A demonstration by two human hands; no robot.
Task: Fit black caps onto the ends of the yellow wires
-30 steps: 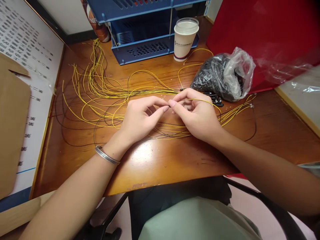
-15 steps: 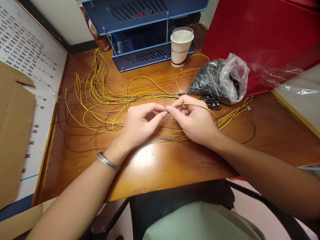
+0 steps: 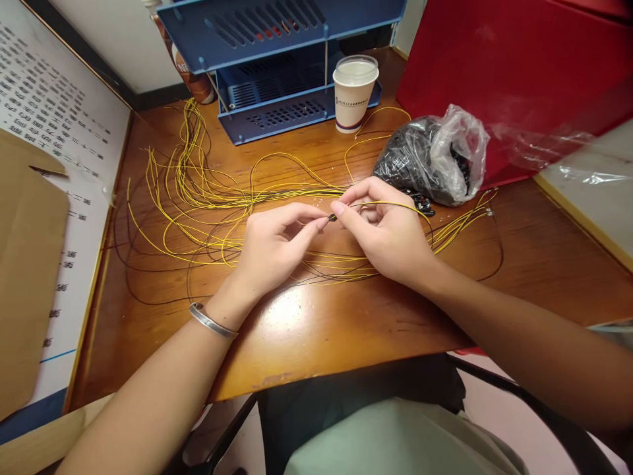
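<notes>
Between my two hands sits a small black connector piece (image 3: 333,217), too small to make out fully. My left hand (image 3: 279,244), with a silver bangle (image 3: 212,321) at its wrist, pinches its left end between thumb and fingertips. My right hand (image 3: 388,231) is closed in a pinch at the other side, on a yellow-and-black wire (image 3: 383,203) that arcs back over the knuckles. Under and behind both hands lies a loose bundle of yellow and black wires (image 3: 212,198). Behind the right fingers, small black parts (image 3: 422,203) are partly hidden.
A plastic bag of black parts (image 3: 410,155) leans near a red box (image 3: 504,79). A paper cup (image 3: 353,99) stands before a blue tray rack (image 3: 277,122). Printed board and cardboard (image 3: 32,264) border the left. The wooden table's (image 3: 306,349) front edge is close to my lap.
My right fingertips have drawn slightly away from the left ones, and the black piece now shows between them. The view has shifted a little.
</notes>
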